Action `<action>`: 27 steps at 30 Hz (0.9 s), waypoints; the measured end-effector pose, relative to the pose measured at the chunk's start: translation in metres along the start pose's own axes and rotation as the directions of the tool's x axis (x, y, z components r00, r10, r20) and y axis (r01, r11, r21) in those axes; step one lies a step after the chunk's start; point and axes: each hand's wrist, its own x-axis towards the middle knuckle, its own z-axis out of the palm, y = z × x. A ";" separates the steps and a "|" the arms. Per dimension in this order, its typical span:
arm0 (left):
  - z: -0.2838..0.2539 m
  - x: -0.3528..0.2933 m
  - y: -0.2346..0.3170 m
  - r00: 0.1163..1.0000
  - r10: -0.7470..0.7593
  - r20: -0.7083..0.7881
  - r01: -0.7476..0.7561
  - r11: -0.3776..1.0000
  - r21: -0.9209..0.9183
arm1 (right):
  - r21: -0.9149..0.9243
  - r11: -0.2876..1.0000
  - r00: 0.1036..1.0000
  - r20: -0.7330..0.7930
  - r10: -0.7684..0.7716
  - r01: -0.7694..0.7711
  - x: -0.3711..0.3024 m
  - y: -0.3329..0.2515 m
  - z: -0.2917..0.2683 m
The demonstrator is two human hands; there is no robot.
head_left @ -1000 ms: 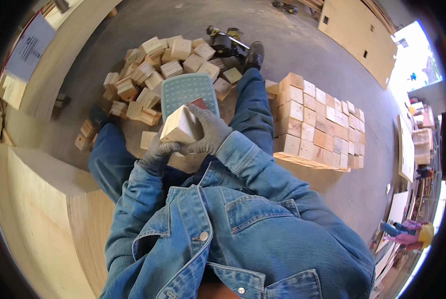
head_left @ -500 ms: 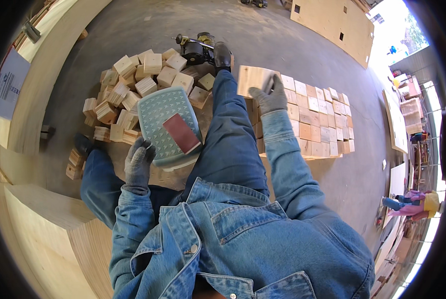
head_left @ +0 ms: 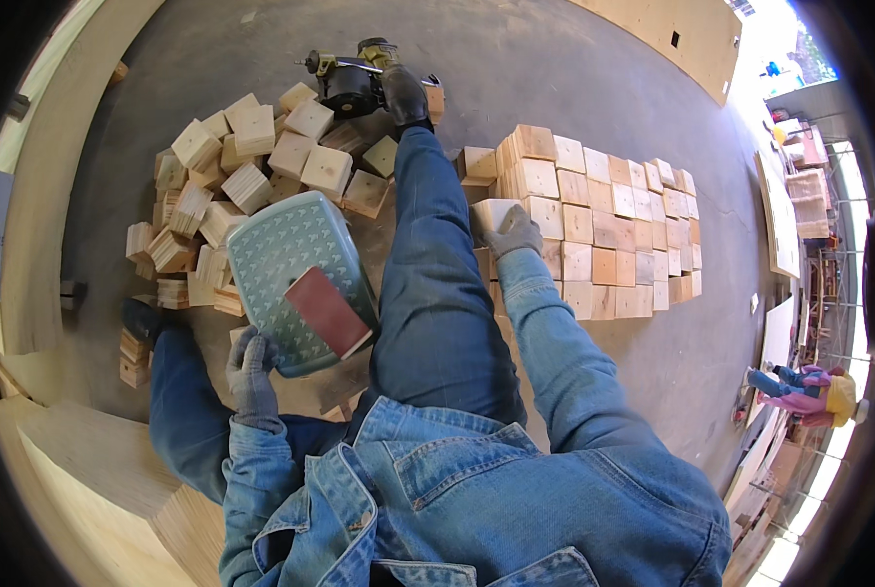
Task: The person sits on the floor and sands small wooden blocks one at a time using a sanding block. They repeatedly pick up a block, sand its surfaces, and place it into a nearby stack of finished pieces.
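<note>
My right hand, in a grey glove, is closed on a pale wooden block at the left side of a tight stack of wooden blocks. My gloved left hand is low beside the near left corner of a teal plastic stool with a patterned top. Its fingers are curled together, and I cannot make out what they hold, if anything. A dark red booklet lies aslant on the stool, between my legs.
A loose heap of wooden blocks lies beyond the stool. A yellow and black nail gun rests against my right shoe. Thick boards stand at left. A person is far off at right.
My right hand has brought the block nearer and lower, against the stack's left side, turning it. My left hand has lowered slightly beside the stool. The whole view has shifted a little.
</note>
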 end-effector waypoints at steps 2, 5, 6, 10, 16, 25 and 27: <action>0.007 0.000 0.005 0.999 0.024 -0.025 -0.022 0.998 0.057 | -0.053 0.998 0.999 0.026 -0.026 0.028 0.025 -0.014 0.004; 0.015 0.003 0.009 0.995 0.023 -0.098 -0.011 0.993 0.120 | -0.094 0.995 0.999 0.035 -0.029 0.032 0.056 -0.049 -0.003; 0.017 0.006 0.010 0.995 0.015 -0.097 -0.001 0.990 0.138 | -0.105 0.994 0.999 0.028 -0.018 0.021 0.067 -0.057 -0.006; 0.015 0.016 0.005 0.995 0.012 -0.098 0.002 0.990 0.141 | -0.130 0.991 1.000 0.002 0.009 -0.008 0.114 -0.080 0.011; 0.017 0.021 0.008 0.992 -0.010 -0.130 0.029 0.990 0.139 | -0.198 0.974 0.991 0.055 0.120 -0.107 0.157 -0.111 0.031; 0.027 0.027 0.016 0.989 -0.021 -0.144 0.052 0.976 0.211 | -0.348 0.937 1.000 0.019 -0.006 0.013 0.154 -0.104 0.049; 0.031 0.026 0.018 0.986 -0.026 -0.164 0.066 0.967 0.246 | -0.413 0.906 0.993 0.096 -0.065 0.099 0.145 -0.101 0.049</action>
